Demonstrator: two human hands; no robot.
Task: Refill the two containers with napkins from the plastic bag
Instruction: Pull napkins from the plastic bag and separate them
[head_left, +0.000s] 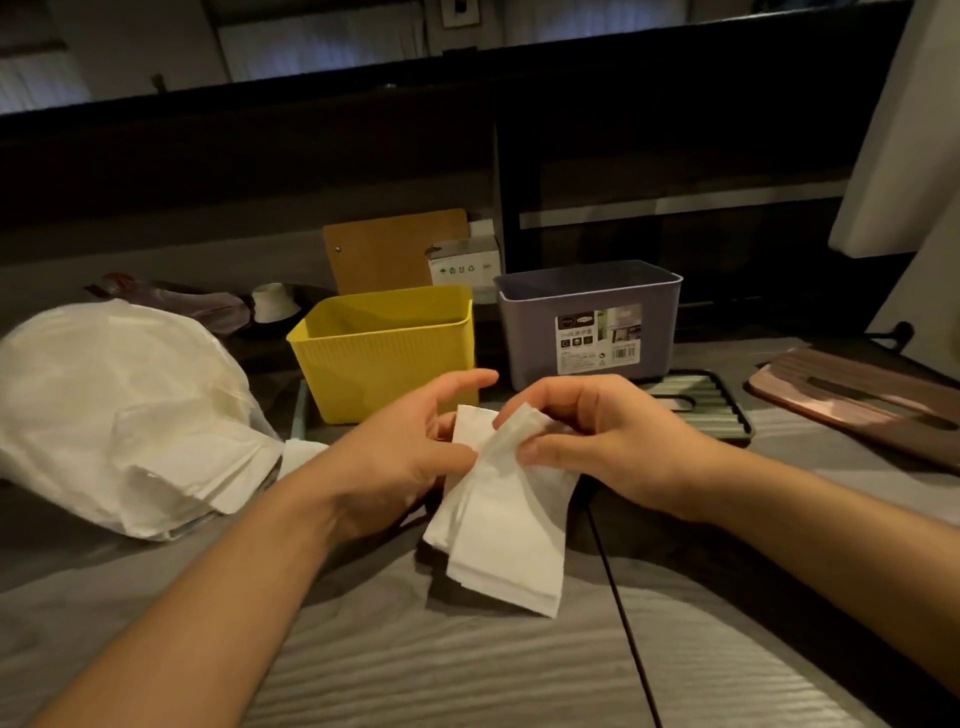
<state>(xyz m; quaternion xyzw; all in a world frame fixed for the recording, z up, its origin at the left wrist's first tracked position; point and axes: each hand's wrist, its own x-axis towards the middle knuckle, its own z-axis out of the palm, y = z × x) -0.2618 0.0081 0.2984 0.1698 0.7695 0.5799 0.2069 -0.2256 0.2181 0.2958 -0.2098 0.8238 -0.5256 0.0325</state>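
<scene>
Dim, warm light around me; dark shadow behind, soft blur throughout, and the wide lens bends the edges.

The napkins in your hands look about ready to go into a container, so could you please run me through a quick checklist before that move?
1. Napkins gripped by both the left hand and right hand: ok.
2. Stack squared up: not ok, the sheets are fanned and skewed.
3. Yellow container open on top, within reach: ok.
4. Grey container open on top: ok.
5. Containers empty inside: cannot tell, their floors are hidden.
6. More napkins waiting in the plastic bag: ok.
</scene>
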